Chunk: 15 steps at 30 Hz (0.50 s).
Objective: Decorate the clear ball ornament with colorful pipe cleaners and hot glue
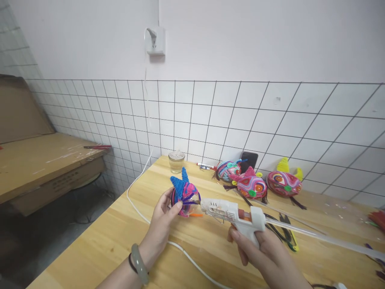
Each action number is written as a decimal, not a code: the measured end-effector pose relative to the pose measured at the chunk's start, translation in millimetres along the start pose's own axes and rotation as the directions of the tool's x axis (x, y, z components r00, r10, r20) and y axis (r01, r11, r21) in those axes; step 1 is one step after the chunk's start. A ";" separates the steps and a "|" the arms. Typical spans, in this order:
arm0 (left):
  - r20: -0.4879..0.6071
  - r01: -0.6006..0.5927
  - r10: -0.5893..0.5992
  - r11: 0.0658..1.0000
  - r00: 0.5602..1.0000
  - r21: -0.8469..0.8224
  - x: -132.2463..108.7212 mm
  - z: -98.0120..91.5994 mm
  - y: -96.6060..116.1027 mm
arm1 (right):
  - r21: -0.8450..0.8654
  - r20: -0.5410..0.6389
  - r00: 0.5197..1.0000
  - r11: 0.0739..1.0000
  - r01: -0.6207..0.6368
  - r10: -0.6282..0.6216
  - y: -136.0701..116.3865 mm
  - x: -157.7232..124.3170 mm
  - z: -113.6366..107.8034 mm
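My left hand point(165, 211) grips a small craft figure point(190, 192) covered in pipe cleaners, pink and purple with two blue pointed pieces on top and an orange strip low on its right. Wrapped round the handle of a white hot glue gun point(221, 209) is my right hand point(257, 251). The gun's nozzle points left and meets or nearly meets the figure's right side; whether they touch I cannot tell. A long clear glue stick point(325, 236) runs out of the gun's back end to the right.
Behind stand several finished-looking colourful figures, among them a pink one point(251, 184) and a yellow-eared one point(284, 182). A glass of liquid point(176, 161), a phone point(249, 159), pens point(206, 166) and pliers point(288, 233) lie about. A white cable point(192, 257) crosses the wooden table point(99, 245).
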<state>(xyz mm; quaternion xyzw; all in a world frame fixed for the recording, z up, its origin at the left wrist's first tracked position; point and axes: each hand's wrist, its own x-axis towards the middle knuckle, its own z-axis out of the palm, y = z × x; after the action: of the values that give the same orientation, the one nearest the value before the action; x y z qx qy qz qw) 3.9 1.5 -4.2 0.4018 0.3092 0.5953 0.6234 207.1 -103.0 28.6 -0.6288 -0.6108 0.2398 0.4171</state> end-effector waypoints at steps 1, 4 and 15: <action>0.000 0.002 -0.002 1.000 1.000 0.001 0.0 -0.1 0.0 | -0.001 0.000 1.000 1.000 0.001 -0.001 0.2 0.1 -0.3; 0.017 -0.003 0.003 1.000 1.000 0.004 0.3 -0.3 -0.2 | 0.023 -0.007 1.000 1.000 0.003 -0.003 -0.5 0.2 -0.2; 0.052 -0.009 0.010 1.000 0.999 -0.014 1.7 -2.2 -2.1 | -0.057 -0.011 0.999 0.998 0.029 -0.030 0.3 0.1 -4.0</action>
<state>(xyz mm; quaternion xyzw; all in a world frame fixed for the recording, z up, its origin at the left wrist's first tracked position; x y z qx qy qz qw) 3.1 3.5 -6.9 0.4143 0.2870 0.5897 0.6311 210.5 -103.8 30.5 -0.6328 -0.6242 0.2124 0.4060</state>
